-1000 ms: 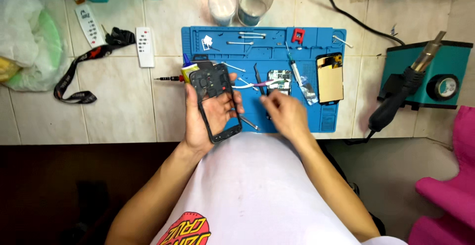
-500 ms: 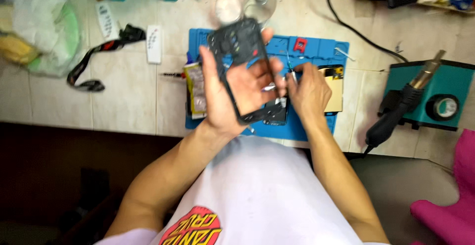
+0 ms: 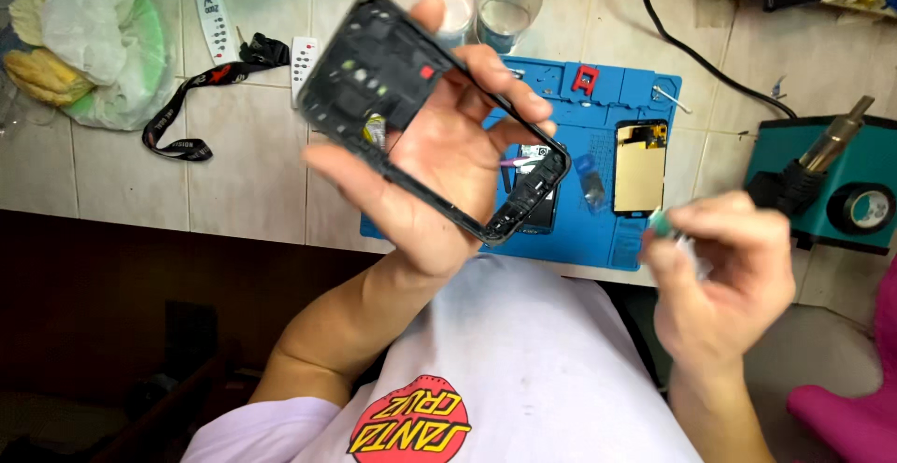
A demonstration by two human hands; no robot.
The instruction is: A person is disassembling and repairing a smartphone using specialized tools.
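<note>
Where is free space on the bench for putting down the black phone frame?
Bare tiles lie between the black lanyard and the blue mat, under the white remote. The mat is crowded with a screen part, a red clip and small pieces.

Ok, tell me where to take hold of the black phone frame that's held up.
Grip the phone frame by its long side rails, probably from its upper-right side. It is an open, thin rim, tilted, and the left hand already fills the middle from beneath, leaving the far rail free.
</note>
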